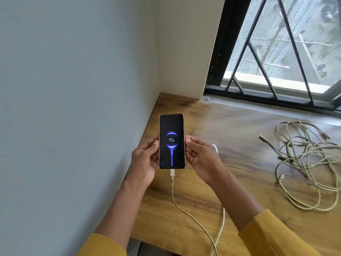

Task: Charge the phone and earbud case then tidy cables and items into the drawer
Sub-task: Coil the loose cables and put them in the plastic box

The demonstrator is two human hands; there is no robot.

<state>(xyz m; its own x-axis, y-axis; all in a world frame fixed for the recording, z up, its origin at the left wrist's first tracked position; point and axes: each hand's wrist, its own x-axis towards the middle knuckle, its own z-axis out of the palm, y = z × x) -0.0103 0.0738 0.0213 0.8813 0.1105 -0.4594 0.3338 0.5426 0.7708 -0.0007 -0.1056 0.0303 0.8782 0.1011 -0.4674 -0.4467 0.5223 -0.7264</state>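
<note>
Phone [172, 141], pinched between left hand [145, 161] and right hand [200, 159], shows charging on its cable [175, 198]; next, probably set it on the desk [239, 137].

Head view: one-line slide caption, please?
Both hands, left hand and right hand, hold the plugged-in phone showing 90% charge.

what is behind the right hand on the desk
A small white object peeks out past the right hand, resting on the wooden desk. Most of it is covered by the hand, so what it is cannot be told.
</note>
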